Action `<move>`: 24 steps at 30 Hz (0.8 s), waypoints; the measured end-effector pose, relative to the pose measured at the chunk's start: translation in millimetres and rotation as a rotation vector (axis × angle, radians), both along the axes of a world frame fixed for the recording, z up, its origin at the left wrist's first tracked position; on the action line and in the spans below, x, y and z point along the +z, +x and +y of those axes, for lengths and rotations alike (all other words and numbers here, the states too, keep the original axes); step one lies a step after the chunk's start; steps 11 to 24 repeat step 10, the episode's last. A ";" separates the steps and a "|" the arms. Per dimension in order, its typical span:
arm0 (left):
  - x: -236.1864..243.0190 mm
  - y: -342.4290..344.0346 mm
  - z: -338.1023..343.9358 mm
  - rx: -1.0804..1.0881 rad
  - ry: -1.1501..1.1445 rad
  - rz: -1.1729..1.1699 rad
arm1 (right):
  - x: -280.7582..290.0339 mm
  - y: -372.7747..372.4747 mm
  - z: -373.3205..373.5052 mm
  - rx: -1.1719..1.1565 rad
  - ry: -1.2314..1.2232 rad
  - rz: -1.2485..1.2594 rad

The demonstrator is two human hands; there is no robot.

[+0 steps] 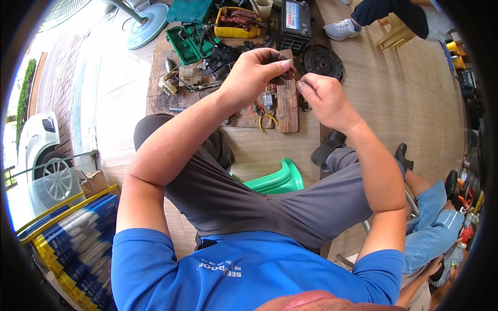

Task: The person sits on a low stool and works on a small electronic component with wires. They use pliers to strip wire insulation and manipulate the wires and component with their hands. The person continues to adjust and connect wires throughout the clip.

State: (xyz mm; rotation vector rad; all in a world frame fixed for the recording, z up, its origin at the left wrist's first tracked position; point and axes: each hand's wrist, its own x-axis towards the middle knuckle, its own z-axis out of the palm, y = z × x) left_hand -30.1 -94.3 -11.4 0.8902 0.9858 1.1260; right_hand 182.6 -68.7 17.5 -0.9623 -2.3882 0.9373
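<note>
Above a low wooden board, my two hands meet in front of me. My left hand curls round a small dark part, thumb pressed on its top; the part's exact kind is hard to make out. Thumb and forefinger of my right hand are pinched together at the part's right side, where something thin and brownish shows between the hands. Below them lies a thick wooden block. Yellow-handled pliers and a small metal fitting rest left of the block.
Behind my hands stand a car battery and a dark round clutch plate. An open green case, a yellow bin and loose parts crowd the board's left. A green plastic stool is beneath me. Other people sit to the right.
</note>
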 end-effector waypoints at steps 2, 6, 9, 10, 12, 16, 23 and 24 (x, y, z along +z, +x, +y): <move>6.0 0.0 1.0 -0.031 0.021 -0.074 | -0.3 5.0 3.3 -0.022 -0.237 -0.007; 4.0 -5.0 0.5 -0.052 0.051 0.081 | 6.4 2.7 -1.4 -0.067 -0.570 0.055; 6.6 -2.6 -1.5 -0.039 0.077 0.222 | -1.4 4.8 0.7 0.020 -0.394 -0.022; 8.5 -1.3 -2.3 -0.035 0.078 0.265 | -2.9 5.2 1.2 0.043 -0.359 -0.028; 8.5 -1.3 -2.3 -0.035 0.078 0.265 | -2.9 5.2 1.2 0.043 -0.359 -0.028; 8.5 -1.3 -2.3 -0.035 0.078 0.265 | -2.9 5.2 1.2 0.043 -0.359 -0.028; 8.5 -1.3 -2.3 -0.035 0.078 0.265 | -2.9 5.2 1.2 0.043 -0.359 -0.028; 8.5 -1.3 -2.3 -0.035 0.078 0.265 | -2.9 5.2 1.2 0.043 -0.359 -0.028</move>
